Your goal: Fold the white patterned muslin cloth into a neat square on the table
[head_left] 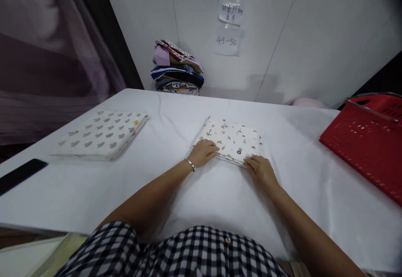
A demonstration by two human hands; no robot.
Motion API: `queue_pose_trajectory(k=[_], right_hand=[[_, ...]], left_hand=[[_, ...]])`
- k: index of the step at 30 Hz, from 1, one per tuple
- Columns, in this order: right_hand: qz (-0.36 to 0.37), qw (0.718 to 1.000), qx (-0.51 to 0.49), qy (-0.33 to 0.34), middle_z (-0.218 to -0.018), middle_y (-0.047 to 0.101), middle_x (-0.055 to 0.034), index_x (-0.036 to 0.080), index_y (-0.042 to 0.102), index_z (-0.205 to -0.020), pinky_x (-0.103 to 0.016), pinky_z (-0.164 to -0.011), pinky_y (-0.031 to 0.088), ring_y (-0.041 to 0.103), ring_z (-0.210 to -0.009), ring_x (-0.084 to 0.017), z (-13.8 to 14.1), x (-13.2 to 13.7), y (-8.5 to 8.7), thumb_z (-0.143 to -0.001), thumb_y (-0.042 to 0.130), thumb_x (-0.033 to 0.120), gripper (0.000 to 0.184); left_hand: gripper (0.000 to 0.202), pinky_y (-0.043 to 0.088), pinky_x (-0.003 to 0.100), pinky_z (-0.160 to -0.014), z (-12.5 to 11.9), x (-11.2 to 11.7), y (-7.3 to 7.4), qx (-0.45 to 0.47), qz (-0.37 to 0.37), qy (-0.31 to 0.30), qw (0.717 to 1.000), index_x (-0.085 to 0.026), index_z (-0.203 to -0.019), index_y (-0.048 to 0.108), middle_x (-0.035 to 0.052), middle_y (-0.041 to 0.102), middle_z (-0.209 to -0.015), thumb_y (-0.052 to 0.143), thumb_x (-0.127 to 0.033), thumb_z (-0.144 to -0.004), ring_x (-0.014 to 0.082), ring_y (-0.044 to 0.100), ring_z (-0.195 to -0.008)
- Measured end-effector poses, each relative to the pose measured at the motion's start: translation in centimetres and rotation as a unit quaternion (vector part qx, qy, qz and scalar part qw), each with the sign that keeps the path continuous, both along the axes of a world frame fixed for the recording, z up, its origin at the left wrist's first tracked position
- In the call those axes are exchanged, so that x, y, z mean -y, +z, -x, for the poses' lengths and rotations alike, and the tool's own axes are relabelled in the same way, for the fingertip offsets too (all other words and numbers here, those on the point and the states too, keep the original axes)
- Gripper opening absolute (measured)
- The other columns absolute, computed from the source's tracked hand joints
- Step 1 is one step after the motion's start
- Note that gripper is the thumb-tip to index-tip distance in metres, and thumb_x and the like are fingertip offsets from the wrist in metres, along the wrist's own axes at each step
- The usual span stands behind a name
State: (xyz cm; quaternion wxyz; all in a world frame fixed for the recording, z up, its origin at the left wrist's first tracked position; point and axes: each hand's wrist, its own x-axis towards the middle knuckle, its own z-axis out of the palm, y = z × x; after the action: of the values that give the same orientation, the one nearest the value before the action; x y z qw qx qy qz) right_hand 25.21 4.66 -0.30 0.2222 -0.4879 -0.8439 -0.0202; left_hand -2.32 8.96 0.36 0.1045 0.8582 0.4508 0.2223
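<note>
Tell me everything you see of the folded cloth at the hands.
The folded cloth looks like white fabric with small scattered prints, some grey, green and reddish brown. Roughly rectangular, it lies flat on the white table, layered edges showing along its near side. The left hand touches its near-left corner, the right hand its near-right.

A pale wall (141,29), crossed by thin dark seams (284,25), rises behind the table (314,176), with two handwritten sheets (228,41) fixed to it one above the other, the lower reading "45-50". At left a mauve curtain (40,67) hangs beside a dark slanting strip (108,29) that borders the wall. The table's top is white and faintly creased, and the light is soft and rather dim, leaving a faint shadow (266,86) low on the wall.
</note>
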Motion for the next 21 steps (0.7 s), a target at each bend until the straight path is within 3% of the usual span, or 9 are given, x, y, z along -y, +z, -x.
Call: queue_pose_trajectory(k=[11,17,21], right_hand=[[-0.078,0.997,-0.014,-0.009,-0.089,0.064,-0.0074,0.017,0.065,-0.095,-0.033,-0.073,0.036,0.052,-0.083,-0.019,0.1,0.8,-0.9,-0.091,0.042,0.016,0.023],[-0.076,0.997,-0.028,0.006,-0.087,0.064,-0.0069,0.017,0.064,-0.097,-0.032,-0.071,0.037,0.054,-0.084,-0.019,0.0,0.7,-1.2,-0.089,0.045,0.015,0.021],[-0.075,0.997,-0.025,0.015,-0.088,0.064,-0.0077,0.017,0.064,-0.099,-0.033,-0.07,0.038,0.054,-0.083,-0.02,-0.3,0.8,-1.5,-0.089,0.047,0.017,0.019]], left_hand=[[0.019,0.035,0.034,-0.084,-0.2,0.0,-0.3,-0.02,-0.024,-0.012,0.999,-0.023,-0.098,0.066,0.0041,0.06,-0.098,0.051,-0.03,-0.089,0.0191,0.05,-0.094],[0.027,0.036,0.033,-0.08,-0.3,-0.1,-0.4,0.004,-0.048,-0.011,0.999,-0.019,-0.081,0.066,0.0032,0.06,-0.089,0.043,-0.029,-0.093,0.0168,0.05,-0.086],[0.026,0.037,0.033,-0.078,-0.2,0.1,-0.6,0.008,-0.072,-0.03,0.997,-0.019,-0.083,0.064,0.0029,0.06,-0.088,0.042,-0.027,-0.094,0.0164,0.05,-0.085]])
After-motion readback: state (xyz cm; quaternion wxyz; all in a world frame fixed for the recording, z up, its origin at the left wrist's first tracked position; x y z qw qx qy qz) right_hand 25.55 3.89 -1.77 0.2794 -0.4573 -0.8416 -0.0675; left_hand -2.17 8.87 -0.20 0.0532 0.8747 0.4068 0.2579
